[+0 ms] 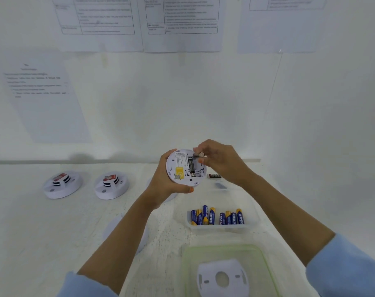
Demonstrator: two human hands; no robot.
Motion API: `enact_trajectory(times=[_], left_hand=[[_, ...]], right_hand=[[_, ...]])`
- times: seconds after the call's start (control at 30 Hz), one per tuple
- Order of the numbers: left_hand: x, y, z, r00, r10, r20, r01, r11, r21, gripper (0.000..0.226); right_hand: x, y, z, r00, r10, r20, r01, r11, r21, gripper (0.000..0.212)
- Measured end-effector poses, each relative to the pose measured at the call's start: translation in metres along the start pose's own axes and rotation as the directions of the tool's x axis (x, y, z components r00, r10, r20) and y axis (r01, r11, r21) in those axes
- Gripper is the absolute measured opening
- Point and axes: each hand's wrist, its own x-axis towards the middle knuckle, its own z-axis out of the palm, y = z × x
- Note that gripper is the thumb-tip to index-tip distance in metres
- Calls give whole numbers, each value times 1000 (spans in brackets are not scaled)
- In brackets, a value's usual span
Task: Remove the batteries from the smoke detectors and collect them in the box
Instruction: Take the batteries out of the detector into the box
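Cradling the smoke detector back-up in the left hand, fingers curled round its rim, to bare its insides. Pinching one battery at its 1 o'clock with the right hand; box at 5 o'clock, close for dropping.

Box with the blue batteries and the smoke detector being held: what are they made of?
The box looks like clear plastic: the batteries show through its walls. The smoke detector looks like smooth white plastic, probably, with moulded ribs.
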Motion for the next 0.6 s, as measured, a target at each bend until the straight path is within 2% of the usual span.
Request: enact_trajectory(times=[0.07,0.17,0.23,0.37,0.47,0.6], left_hand=[[-1,1,0,1000,2,7,-2,1000,4,96],[-3,2,1,1000,-7,17,7,1000,9,97],[-4,3,1,1000,-11,27,11,1000,3,95],[-3,5,2,999,-8,50,8,1000,5,94],[-3,6,2,998,-11,61,11,1000,-6,94],[-1,7,3,997,-9,77,11,1000,-21,96]], right_hand=[[-5,4,0,989,-125,78,140,957,-254,17],[-8,2,-2,969,-207,132,243,880,-409,23],[-6,-1,-4,971,-185,153,235,862,-449,27],[1,-6,-13,979,6,204,101,855,-509,28],[5,-7,-18,963,16,267,147,803,-578,19],[9,-9,-21,940,-25,341,252,722,-644,27]])
